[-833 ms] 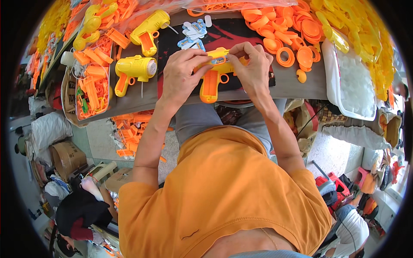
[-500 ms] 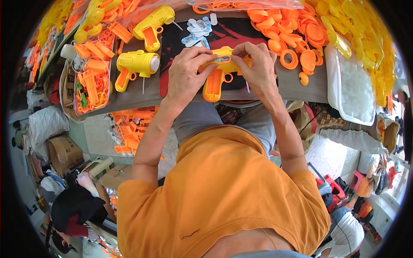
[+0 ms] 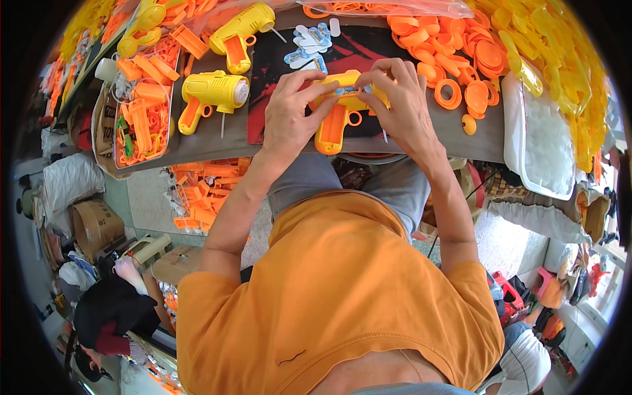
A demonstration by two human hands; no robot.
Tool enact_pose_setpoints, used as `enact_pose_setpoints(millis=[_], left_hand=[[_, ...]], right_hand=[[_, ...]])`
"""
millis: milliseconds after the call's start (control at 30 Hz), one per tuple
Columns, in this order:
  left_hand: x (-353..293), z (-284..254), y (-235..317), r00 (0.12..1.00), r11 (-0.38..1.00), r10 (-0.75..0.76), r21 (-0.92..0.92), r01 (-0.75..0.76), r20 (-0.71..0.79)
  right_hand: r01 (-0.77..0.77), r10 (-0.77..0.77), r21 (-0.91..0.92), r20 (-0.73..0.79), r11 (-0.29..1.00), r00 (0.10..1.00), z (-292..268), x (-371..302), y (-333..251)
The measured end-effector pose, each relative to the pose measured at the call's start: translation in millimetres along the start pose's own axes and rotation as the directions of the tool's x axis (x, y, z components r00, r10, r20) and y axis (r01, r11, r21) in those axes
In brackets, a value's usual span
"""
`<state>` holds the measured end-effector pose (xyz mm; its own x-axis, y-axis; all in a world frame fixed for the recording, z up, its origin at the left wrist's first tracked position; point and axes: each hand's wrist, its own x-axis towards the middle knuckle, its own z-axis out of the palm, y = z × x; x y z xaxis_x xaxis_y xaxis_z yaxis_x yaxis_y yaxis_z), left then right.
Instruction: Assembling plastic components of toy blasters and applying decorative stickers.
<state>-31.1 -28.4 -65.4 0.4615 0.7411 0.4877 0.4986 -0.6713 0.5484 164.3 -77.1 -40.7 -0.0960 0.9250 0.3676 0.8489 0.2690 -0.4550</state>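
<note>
A yellow toy gun (image 3: 330,137) with an orange handle insert and orange trigger lies on the black-and-red mat in front of me. Along its upper side sits a small blue sticker (image 3: 347,91). My left hand (image 3: 289,115) is closed at the sticker's left end, thumb and forefinger pinching near it. At the other end, my right hand (image 3: 403,105) has its fingertips pinched together on the sticker, partly covering the gun's barrel. More blue-and-white stickers (image 3: 313,41) lie in a loose pile on the mat beyond my hands.
Two more yellow toy guns (image 3: 212,95) (image 3: 243,33) lie to the left, beside a tray of orange parts (image 3: 141,118). Orange rings and caps (image 3: 454,52) are heaped at the right, near a white tub (image 3: 540,145) of clear pieces. Other people sit in the lower corners.
Both hands stay at the sticker with small finger shifts; the right fingers now cover more of its right end. The whole view has shifted slightly.
</note>
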Motion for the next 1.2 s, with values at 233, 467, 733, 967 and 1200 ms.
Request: enact_pose_setpoints(millis=[233, 467, 733, 967, 1200], left_hand=[[-2.1, 1.9, -15.6, 0.987, 0.931, -0.134, -0.329, 0.157, 0.091], [-1.4, 2.8, -14.2, 0.985, 0.926, -0.143, -0.340, 0.166, 0.093], [-13.0, 14.6, -13.2, 0.966, 0.975, 0.222, 0.021, -0.221, -0.135], [-15.8, 16.7, -13.3, 0.969, 0.974, 0.221, 0.076, -0.214, -0.113], [-18.1, 14.7, -13.2, 0.971, 0.975, 0.217, 0.074, -0.210, -0.103]], right_hand=[[0.318, -0.314, -0.036, 0.090, 0.947, 0.945, 4.1, -1.5, 12.3], [0.052, -0.049, 0.283, -0.019, 0.958, 0.999, 9.9, -3.4, 18.8], [-0.004, -0.038, 0.399, 0.097, 0.917, 0.995, 5.9, -4.9, 24.1], [-0.356, 0.120, 0.495, 0.445, 0.793, 0.887, 8.9, 35.7, 43.2], [-0.299, -0.030, 0.434, 0.606, 0.850, 0.795, 18.2, 48.0, 54.9]])
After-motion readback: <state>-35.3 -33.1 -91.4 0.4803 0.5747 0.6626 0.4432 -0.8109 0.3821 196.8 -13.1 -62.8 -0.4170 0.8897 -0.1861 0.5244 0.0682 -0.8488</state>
